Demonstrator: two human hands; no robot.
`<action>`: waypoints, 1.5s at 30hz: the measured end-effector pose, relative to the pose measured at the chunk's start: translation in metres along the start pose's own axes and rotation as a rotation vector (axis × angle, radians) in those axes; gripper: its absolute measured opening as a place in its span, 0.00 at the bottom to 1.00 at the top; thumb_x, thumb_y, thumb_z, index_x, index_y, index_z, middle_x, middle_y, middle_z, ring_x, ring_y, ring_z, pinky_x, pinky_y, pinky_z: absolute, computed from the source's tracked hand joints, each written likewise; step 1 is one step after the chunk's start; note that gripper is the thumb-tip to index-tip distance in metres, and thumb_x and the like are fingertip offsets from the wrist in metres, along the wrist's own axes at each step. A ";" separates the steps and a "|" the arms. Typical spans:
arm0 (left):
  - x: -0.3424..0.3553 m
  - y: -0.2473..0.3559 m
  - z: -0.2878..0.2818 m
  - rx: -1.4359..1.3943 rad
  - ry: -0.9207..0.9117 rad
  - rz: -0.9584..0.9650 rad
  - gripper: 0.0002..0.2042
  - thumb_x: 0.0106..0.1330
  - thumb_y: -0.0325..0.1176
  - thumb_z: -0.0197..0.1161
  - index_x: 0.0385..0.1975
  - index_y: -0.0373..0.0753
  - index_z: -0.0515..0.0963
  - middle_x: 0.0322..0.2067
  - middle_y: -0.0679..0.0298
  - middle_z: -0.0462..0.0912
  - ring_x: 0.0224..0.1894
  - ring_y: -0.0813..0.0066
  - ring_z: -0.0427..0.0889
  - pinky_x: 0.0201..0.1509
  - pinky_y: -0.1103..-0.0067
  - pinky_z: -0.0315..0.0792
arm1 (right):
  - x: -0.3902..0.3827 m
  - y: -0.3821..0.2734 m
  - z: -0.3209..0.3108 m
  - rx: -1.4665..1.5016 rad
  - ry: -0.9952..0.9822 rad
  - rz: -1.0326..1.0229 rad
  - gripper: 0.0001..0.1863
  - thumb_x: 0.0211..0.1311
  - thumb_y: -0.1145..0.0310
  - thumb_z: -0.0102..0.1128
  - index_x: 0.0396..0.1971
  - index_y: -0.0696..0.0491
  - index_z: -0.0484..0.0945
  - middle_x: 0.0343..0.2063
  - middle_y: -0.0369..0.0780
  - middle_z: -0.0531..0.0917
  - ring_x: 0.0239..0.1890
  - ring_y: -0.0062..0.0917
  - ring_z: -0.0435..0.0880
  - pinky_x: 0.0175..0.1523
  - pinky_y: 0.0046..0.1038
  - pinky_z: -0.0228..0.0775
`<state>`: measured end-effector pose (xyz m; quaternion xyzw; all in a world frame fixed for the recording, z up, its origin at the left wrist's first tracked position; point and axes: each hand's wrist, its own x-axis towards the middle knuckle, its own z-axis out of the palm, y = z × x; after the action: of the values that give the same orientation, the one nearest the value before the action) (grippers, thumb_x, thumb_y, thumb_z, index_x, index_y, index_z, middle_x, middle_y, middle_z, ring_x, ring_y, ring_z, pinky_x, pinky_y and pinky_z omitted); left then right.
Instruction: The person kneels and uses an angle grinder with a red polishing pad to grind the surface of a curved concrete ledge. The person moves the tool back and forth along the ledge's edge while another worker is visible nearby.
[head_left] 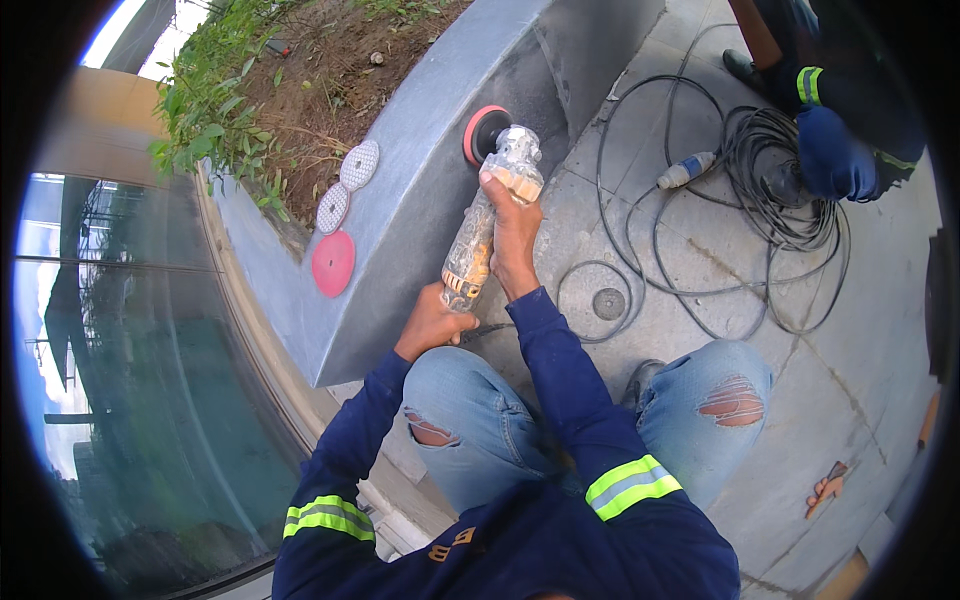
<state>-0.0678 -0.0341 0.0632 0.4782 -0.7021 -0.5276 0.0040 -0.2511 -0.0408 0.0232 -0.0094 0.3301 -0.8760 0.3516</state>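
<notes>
A dust-caked angle grinder (468,250) points away from me, its black and red round pad (482,134) at the grey face of a planter wall (410,240), close to or touching it. My right hand (511,235) grips the tool behind its head, thumb on top. My left hand (432,322) is wrapped round the rear of the body, where the cord leaves. On the ledge to the left are two white patterned discs (359,165) and a pink disc (333,264).
Another person in dark clothing (835,120) is at the upper right, beside coiled black cable (765,175) with a plug connector (680,172). Plants and soil (330,90) fill the planter. A glass panel (130,380) is on the left. An orange-handled object (827,488) lies on the paving.
</notes>
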 end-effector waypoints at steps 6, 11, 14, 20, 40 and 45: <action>-0.018 0.012 -0.007 -0.050 0.018 0.023 0.19 0.54 0.23 0.75 0.46 0.27 0.81 0.29 0.63 0.84 0.19 0.77 0.80 0.23 0.76 0.74 | -0.012 -0.007 0.016 -0.008 -0.040 0.011 0.23 0.65 0.60 0.79 0.52 0.57 0.82 0.37 0.38 0.85 0.30 0.24 0.88 0.33 0.31 0.84; 0.003 0.005 0.001 -0.039 -0.006 0.045 0.18 0.54 0.23 0.75 0.45 0.27 0.81 0.29 0.64 0.84 0.20 0.78 0.80 0.23 0.76 0.73 | 0.007 -0.007 0.000 -0.037 -0.007 0.032 0.22 0.66 0.61 0.78 0.52 0.58 0.82 0.37 0.38 0.85 0.31 0.24 0.88 0.35 0.31 0.84; -0.011 -0.026 -0.005 -0.067 0.023 0.127 0.19 0.54 0.23 0.75 0.46 0.29 0.82 0.30 0.63 0.85 0.20 0.78 0.80 0.23 0.76 0.72 | -0.021 0.008 0.008 -0.096 0.000 -0.036 0.23 0.66 0.62 0.78 0.55 0.58 0.81 0.39 0.38 0.86 0.33 0.23 0.87 0.38 0.30 0.83; -0.002 0.009 -0.003 -0.052 0.010 0.037 0.19 0.54 0.24 0.75 0.46 0.29 0.81 0.29 0.64 0.84 0.20 0.79 0.81 0.24 0.76 0.74 | 0.001 -0.012 0.009 -0.003 -0.041 0.024 0.21 0.66 0.62 0.78 0.51 0.56 0.81 0.37 0.38 0.86 0.30 0.23 0.86 0.35 0.30 0.83; -0.020 -0.052 -0.013 -0.067 0.034 0.273 0.21 0.53 0.25 0.76 0.48 0.30 0.83 0.31 0.64 0.86 0.21 0.79 0.79 0.26 0.76 0.74 | -0.041 0.018 0.010 -0.040 -0.027 0.006 0.23 0.67 0.63 0.78 0.56 0.56 0.80 0.40 0.38 0.86 0.32 0.23 0.87 0.37 0.30 0.84; -0.017 -0.015 -0.010 -0.087 -0.002 0.058 0.21 0.53 0.26 0.77 0.49 0.29 0.83 0.31 0.63 0.86 0.21 0.79 0.80 0.25 0.76 0.74 | -0.024 -0.002 0.013 0.002 -0.046 0.025 0.22 0.66 0.61 0.78 0.53 0.56 0.80 0.37 0.38 0.85 0.29 0.24 0.87 0.35 0.30 0.85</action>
<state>-0.0432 -0.0300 0.0649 0.4564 -0.6920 -0.5579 0.0397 -0.2312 -0.0325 0.0395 -0.0251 0.3212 -0.8715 0.3698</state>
